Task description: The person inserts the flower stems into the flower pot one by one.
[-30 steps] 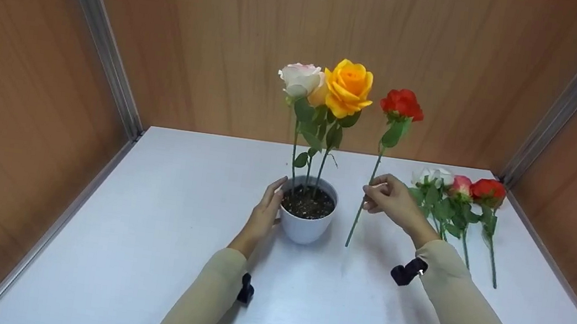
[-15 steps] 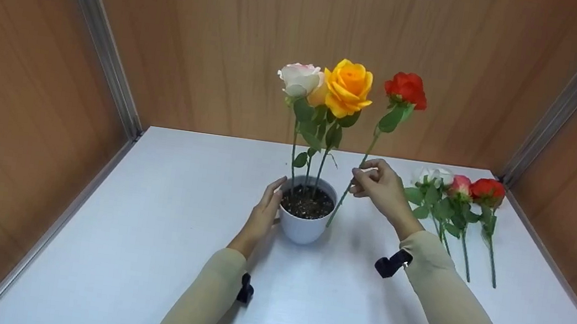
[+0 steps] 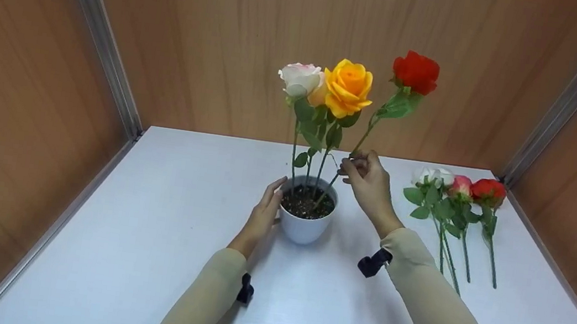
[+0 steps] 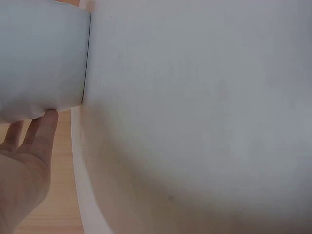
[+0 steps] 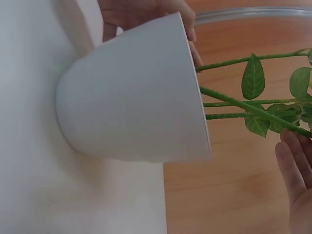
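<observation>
My right hand (image 3: 371, 192) pinches the stem of a red rose (image 3: 416, 74), which leans to the right. Its lower stem reaches over the rim into the white pot (image 3: 303, 230), down to the dark soil (image 3: 300, 206). In the right wrist view that stem (image 5: 243, 105) crosses in front of other stems. My left hand (image 3: 257, 219) touches the pot's left side; the left wrist view shows fairly straight fingers (image 4: 45, 134) against the pot wall (image 4: 44, 58). Standing in the soil are a white rose (image 3: 300, 80), a yellow rose (image 3: 349, 89) and a partly hidden peach bloom (image 3: 318, 95).
Several loose roses lie on the white table (image 3: 156, 234) at the right: white blooms (image 3: 433, 175), a pink one (image 3: 461, 186) and a red one (image 3: 488, 192). Wooden panels (image 3: 218, 19) enclose the table at the back and sides.
My right hand has carried the red rose left and up, tilting its bloom to the right. The stem's lower end has gone from beside the pot to inside it. My left hand stays put.
</observation>
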Demonstrator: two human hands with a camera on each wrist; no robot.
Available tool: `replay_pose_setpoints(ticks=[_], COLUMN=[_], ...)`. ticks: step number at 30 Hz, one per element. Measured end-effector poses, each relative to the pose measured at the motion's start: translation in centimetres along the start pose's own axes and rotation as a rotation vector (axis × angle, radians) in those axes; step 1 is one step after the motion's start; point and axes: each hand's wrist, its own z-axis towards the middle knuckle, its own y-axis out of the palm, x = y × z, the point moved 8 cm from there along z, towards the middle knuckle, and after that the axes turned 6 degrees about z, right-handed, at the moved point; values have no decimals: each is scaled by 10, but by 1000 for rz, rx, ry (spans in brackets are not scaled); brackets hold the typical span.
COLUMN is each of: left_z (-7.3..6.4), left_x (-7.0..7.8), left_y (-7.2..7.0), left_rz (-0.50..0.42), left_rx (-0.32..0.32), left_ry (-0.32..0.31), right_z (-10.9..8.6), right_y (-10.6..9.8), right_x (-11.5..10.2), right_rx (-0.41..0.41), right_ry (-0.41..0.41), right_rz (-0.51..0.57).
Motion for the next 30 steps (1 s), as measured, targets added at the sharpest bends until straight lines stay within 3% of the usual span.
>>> replay_pose_setpoints(ticks=[5, 14, 18, 24, 25, 30], left_z=[2, 3, -1, -1, 2, 1], left_x=[-2, -3, 4, 4, -1, -1], left_y=[1, 2, 0, 0, 0, 1], left_rz=[17, 20, 13, 27, 32, 31], left_rx=[-1, -3, -13, -17, -12, -10], left_ry=[-20, -27, -15, -24, -21, -20], right_z=[-3, -8, -9, -11, -11, -9], right_y=[11, 21, 22, 30, 32, 42], right_x=[-7, -16, -18, -15, -14, -11], right_rx=[-3, -27, -24, -67, -76, -112], right_ry=[-110, -261, -304, -331, -327, -286], right_rz=[-3, -149, -182, -223, -224, -260])
